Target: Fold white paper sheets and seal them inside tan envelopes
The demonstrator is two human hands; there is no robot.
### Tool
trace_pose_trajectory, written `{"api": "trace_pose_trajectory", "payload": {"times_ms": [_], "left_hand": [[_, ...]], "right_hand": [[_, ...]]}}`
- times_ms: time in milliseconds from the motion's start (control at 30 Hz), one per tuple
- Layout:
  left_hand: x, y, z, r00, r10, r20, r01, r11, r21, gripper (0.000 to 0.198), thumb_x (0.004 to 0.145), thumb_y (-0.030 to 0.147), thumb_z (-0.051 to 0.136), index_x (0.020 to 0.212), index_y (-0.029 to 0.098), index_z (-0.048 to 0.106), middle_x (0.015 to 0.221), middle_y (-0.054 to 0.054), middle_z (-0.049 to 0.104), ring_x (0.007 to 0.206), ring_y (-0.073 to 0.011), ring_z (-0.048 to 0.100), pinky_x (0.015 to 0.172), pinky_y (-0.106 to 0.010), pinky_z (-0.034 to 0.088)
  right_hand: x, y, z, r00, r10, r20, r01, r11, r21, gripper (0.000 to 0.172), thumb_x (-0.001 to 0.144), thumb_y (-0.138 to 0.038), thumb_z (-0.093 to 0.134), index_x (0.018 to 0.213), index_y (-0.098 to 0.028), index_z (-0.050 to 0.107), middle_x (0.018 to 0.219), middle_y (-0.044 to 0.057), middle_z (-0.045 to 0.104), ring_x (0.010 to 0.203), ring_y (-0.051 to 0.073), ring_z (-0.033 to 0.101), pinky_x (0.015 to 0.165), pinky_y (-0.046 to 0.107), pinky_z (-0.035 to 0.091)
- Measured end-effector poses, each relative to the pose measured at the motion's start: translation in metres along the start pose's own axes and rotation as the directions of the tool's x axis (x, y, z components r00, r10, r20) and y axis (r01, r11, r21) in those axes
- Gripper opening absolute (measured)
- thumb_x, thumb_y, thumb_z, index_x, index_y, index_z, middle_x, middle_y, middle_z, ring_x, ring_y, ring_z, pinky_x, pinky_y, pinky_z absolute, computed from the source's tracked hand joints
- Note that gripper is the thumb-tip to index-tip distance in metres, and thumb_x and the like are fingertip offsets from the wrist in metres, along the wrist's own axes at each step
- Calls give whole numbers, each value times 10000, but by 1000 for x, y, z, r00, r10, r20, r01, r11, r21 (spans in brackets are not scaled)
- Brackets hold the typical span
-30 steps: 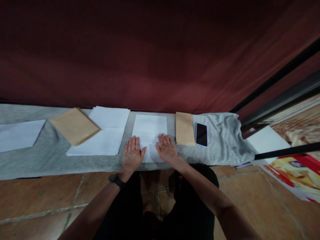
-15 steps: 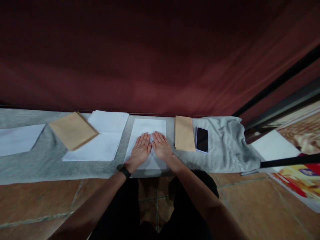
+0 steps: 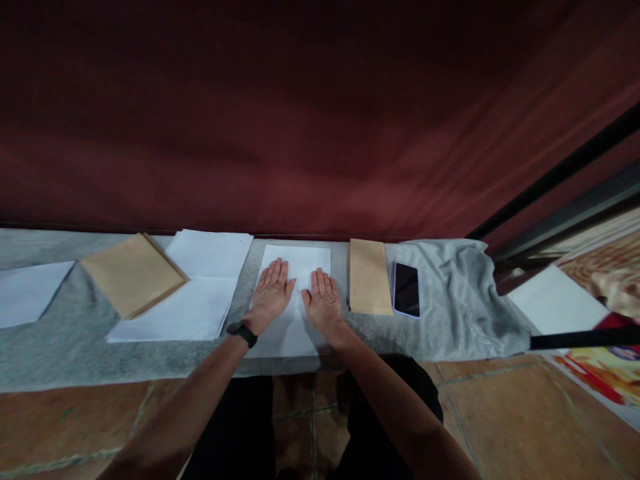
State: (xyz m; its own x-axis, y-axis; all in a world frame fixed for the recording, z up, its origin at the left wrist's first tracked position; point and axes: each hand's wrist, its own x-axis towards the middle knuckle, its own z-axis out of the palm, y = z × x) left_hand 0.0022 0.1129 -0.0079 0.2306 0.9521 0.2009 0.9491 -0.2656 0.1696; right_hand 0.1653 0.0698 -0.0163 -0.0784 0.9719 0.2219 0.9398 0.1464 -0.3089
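A sheet of white paper [image 3: 295,340] lies on the grey cloth in front of me, its long side running away from me. My left hand [image 3: 271,290] rests flat on the left half of the sheet, fingers stretched forward and thumb apart. On the right half lies my right hand [image 3: 323,300], also flat, with its thumb out to the side. A strip of bare paper shows between the two hands. Just right of the sheet is a stack of brown envelopes [image 3: 370,280].
A phone [image 3: 407,290] lies right of the envelopes on the grey cloth [image 3: 460,313]. To the left are a stack of white sheets [image 3: 205,303], more brown envelopes [image 3: 133,277] partly on it, and another white sheet [image 3: 30,293]. A dark red curtain [image 3: 300,133] hangs behind.
My hands have slid apart across the paper, the left one to the left and the right one slightly right. Before, their fingertips and thumbs nearly met. The view has shifted a little.
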Motion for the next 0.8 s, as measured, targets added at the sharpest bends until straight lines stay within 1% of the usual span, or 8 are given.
{"api": "trace_pose_trajectory", "payload": {"times_ms": [167,367,467,533,600,667,733,800], "left_hand": [[-3,-7,4,996,-72,-49,71,997,-32,665,1035,424,260,1585,56,322,1632,-202,355,1551,-297,274,1262,-510,236],[-5,-10,5,987,-141,-71,139,989,-41,684,1027,435,262,1583,41,324,1633,-215,349,1547,-319,282,1252,-535,252],[-3,-8,3,983,-170,-66,169,985,-26,679,1023,427,266,1571,35,348,1619,-220,375,1540,-329,297,1250,-549,247],[1,-2,2,982,-175,-65,174,985,-14,670,1027,413,251,1564,28,358,1617,-218,381,1543,-326,289,1258,-545,227],[6,9,0,990,-131,-43,130,991,-19,663,1035,401,236,1566,21,350,1628,-211,364,1552,-312,269,1268,-522,210],[14,23,0,999,-33,11,33,999,-43,651,1042,390,228,1574,30,339,1643,-191,342,1561,-291,250,1275,-492,205],[22,37,2,994,81,72,-76,995,-72,634,1047,381,225,1578,58,346,1654,-160,334,1566,-267,239,1278,-469,207],[31,46,5,981,155,115,-146,986,-85,623,1049,394,232,1577,93,365,1658,-132,335,1567,-254,236,1278,-461,209]], "right_hand": [[0,2,-3,999,36,-7,-36,999,-19,667,1066,-423,425,1568,8,342,1625,242,333,1528,328,316,1237,511,271],[-2,4,-3,999,38,-35,-39,999,-22,657,1068,-425,409,1574,-12,340,1619,239,355,1511,335,350,1225,528,286],[-3,4,-2,997,31,-70,-31,999,-6,642,1068,-418,402,1578,-32,343,1611,236,374,1502,340,365,1214,542,296],[-2,4,-1,996,33,-85,-33,999,5,639,1066,-414,405,1578,-37,346,1609,235,378,1500,345,368,1210,548,298],[-2,4,0,996,37,-84,-37,999,13,645,1062,-411,408,1572,-20,351,1609,243,372,1505,349,359,1213,546,295],[-2,4,0,997,39,-70,-38,999,17,637,1058,-391,406,1566,-9,359,1611,247,364,1512,347,346,1221,544,286],[-1,5,-1,998,36,-45,-35,999,17,601,1053,-336,396,1565,-22,369,1611,235,368,1519,337,336,1227,555,274],[0,6,-3,1000,29,-9,-29,1000,10,572,1046,-283,386,1562,-36,383,1614,219,373,1526,322,326,1235,554,264]]}}
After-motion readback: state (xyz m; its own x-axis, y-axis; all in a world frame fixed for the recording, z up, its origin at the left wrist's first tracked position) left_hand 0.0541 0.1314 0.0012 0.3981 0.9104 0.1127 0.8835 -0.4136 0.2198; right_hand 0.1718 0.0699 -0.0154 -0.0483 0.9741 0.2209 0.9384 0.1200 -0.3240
